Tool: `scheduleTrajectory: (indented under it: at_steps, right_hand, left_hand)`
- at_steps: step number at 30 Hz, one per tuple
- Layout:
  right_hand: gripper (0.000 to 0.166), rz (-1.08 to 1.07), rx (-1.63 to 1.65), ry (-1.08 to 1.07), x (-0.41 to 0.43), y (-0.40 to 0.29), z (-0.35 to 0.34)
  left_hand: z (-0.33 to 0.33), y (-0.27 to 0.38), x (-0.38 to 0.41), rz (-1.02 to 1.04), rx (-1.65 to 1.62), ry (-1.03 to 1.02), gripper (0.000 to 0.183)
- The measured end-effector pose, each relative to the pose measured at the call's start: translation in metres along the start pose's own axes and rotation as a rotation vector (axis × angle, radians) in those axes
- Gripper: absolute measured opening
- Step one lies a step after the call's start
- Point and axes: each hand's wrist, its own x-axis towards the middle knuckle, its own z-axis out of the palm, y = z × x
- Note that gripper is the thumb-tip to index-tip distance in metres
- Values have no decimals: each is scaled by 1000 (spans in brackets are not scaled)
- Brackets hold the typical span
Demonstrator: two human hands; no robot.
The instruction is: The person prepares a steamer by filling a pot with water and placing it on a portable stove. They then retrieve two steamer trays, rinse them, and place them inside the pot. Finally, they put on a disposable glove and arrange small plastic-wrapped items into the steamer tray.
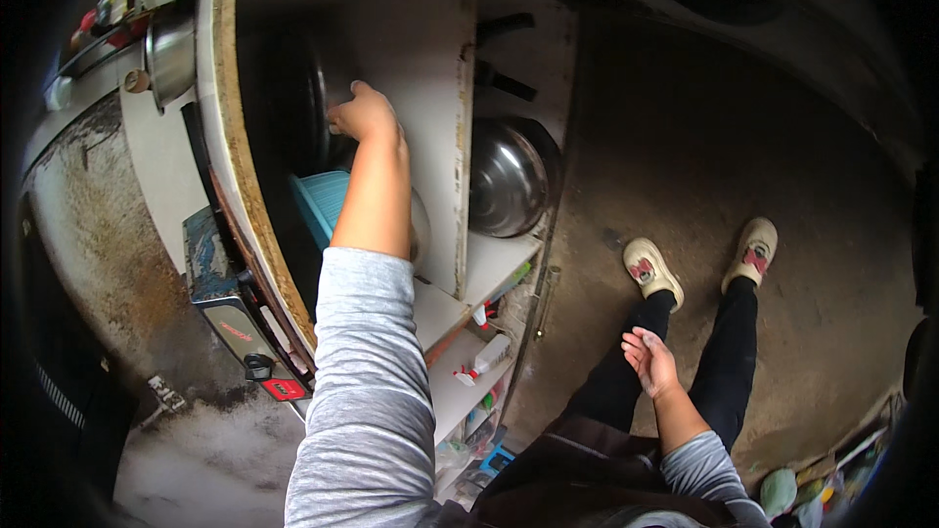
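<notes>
My left hand reaches into a dark cabinet compartment. Its fingertips are at or very near the rim of a round metal pan or lid standing on edge; whether they grip it is hidden in shadow. Below that forearm lies a light-blue ribbed plastic item, partly covered by the arm, with a pale rounded thing beside it. My right hand hangs over my leg, fingers slightly curled and holding nothing. A shiny metal bowl sits in the adjoining compartment, right of the white divider.
Black handles project above the bowl. A white spray bottle lies on a lower shelf. At left are a gas stove and a steel pot. Bagged items are on the floor, lower right.
</notes>
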Motion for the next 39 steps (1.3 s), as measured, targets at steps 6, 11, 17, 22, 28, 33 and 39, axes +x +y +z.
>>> scheduleTrajectory:
  at_steps: [6, 11, 17, 22, 28, 33, 39]
  right_hand:
    - [26, 51, -42, -101, 16, -5, 37]
    - [27, 17, 53, -103, 31, -29, 63]
    - [27, 43, 92, -126, 31, -34, 76]
    - [27, 51, 101, -139, 31, -38, 79]
    - [28, 43, 72, -145, 35, -40, 73]
    - [27, 56, 60, -148, 34, -41, 74]
    - [26, 57, 77, -118, 36, -43, 80]
  left_hand:
    - [-19, -5, 97, 537, 380, 393, 32]
    - [-24, -19, 94, 568, 818, 301, 28]
    - [-48, -34, 110, 678, 1155, 242, 16]
    - [-44, -40, 116, 883, 1040, 386, 11]
    - [-47, -34, 118, 683, 565, 154, 17]
    - [-58, -57, 150, 763, 654, 505, 26]
    - [-64, -22, 107, 409, 686, 502, 31]
